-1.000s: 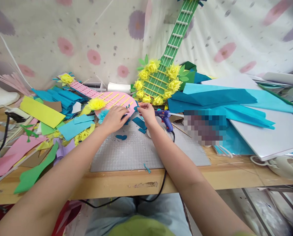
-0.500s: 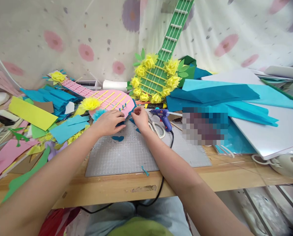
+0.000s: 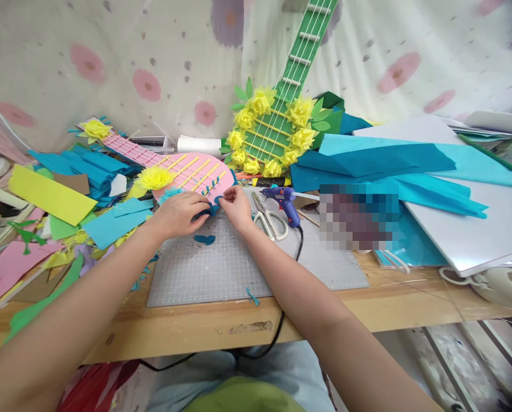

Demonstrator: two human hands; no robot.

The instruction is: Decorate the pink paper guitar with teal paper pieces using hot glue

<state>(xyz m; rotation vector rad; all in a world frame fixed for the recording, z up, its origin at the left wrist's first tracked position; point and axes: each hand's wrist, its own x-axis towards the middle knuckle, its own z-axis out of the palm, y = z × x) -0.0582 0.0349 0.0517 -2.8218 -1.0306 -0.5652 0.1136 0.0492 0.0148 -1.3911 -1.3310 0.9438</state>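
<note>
A pink paper guitar (image 3: 196, 162) with yellow bars and paper flowers lies slantwise, its rounded end over the cutting mat (image 3: 221, 269). Dark blue paper runs along its rim. My left hand (image 3: 181, 214) is closed on the guitar's near edge, thumb below and fingers above. At the rounded end, the fingertips of my right hand (image 3: 237, 207) pinch a dark blue paper strip (image 3: 218, 200) against the rim. Fingers partly hide how the strip meets the edge. A loose dark blue scrap (image 3: 204, 240) rests on the mat below my hands.
White-handled scissors (image 3: 273, 224) and a blue glue gun (image 3: 284, 200) with a black cord lie right of my right hand. A green paper guitar (image 3: 270, 134) leans at the back. Paper scraps (image 3: 110, 226) crowd the left; blue sheets (image 3: 380, 163) lie right.
My right hand has shifted slightly left and down along the guitar's rounded rim, closer to my left hand. The view has moved a little; scissors and glue gun stay put.
</note>
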